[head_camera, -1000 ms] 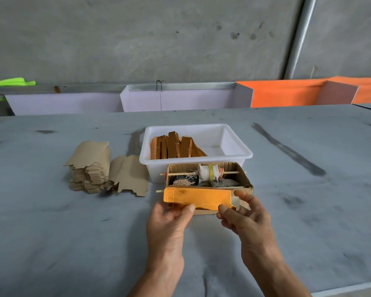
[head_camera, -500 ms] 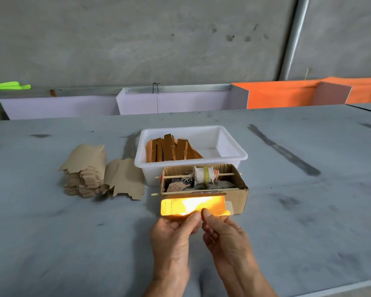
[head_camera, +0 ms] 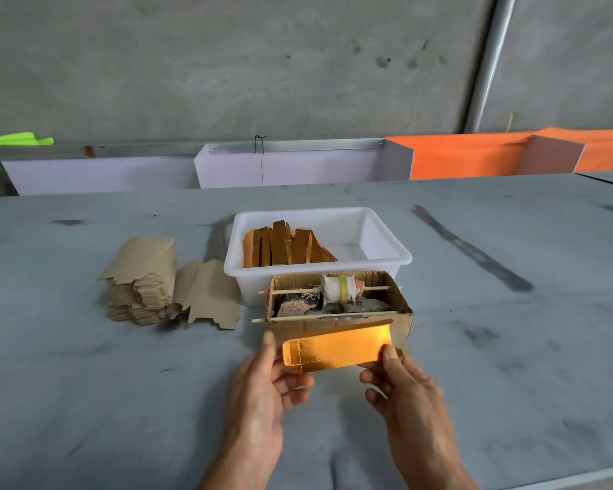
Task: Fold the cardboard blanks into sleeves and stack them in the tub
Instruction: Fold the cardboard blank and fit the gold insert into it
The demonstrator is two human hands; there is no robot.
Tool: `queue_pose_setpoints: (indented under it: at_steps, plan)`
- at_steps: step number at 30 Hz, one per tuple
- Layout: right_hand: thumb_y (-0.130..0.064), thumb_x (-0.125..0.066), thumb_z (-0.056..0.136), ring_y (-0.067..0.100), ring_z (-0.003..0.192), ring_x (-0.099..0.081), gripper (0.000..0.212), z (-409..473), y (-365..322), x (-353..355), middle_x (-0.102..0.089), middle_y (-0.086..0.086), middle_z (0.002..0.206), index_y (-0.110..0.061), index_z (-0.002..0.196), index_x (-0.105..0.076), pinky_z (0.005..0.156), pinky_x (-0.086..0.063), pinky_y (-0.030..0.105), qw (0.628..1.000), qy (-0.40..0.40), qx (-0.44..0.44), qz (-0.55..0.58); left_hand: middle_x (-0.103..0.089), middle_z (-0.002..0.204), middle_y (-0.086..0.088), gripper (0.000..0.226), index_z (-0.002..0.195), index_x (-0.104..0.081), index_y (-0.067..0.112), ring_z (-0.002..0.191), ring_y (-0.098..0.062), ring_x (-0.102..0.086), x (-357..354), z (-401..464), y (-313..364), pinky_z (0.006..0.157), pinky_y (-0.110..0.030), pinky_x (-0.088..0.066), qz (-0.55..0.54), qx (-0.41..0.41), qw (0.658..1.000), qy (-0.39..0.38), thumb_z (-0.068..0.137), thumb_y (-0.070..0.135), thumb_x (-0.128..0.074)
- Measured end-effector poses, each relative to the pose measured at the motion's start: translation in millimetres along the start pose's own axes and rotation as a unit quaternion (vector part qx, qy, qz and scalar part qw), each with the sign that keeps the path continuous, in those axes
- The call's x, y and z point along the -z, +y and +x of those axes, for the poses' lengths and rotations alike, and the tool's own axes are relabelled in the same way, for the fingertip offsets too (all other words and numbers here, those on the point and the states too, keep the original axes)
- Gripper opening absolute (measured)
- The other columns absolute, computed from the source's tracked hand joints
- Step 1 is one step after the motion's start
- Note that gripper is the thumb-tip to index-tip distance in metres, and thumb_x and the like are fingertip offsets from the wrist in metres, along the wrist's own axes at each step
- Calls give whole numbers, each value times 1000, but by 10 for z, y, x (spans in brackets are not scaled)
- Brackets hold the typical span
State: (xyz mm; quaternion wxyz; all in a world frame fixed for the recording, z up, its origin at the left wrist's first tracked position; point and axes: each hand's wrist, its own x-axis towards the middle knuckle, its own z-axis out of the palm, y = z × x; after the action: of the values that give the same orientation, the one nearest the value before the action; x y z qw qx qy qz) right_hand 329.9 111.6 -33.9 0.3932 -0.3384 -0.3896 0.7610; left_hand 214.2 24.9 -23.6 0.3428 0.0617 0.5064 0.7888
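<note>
Gold sleeve (head_camera: pixel 337 348), unlabelled, in both hands (head_camera: pixel 333 394)

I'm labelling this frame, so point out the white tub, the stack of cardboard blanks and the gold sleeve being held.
white tub (head_camera: pixel 386 258): head view, on its front right rim.
stack of cardboard blanks (head_camera: pixel 140 277): head view, on its top sheet.
gold sleeve (head_camera: pixel 340 346): head view, on its shiny front face.

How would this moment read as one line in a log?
both hands hold gold sleeve | tub part filled | blanks waiting
</note>
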Motion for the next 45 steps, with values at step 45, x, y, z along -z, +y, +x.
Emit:
queue_pose_setpoints:
  at_steps: [45]
  plan:
    - [2, -64, 65, 22, 63, -70, 10, -85, 165, -96, -70, 22, 78, 4, 70, -72, 53, -57, 23, 988, -63, -102, 100, -66, 64, -2, 18, 72, -65, 13, 60, -12, -60, -52, 179, 41, 60, -28, -53, 391, -99, 905, -135, 69, -1, -77]
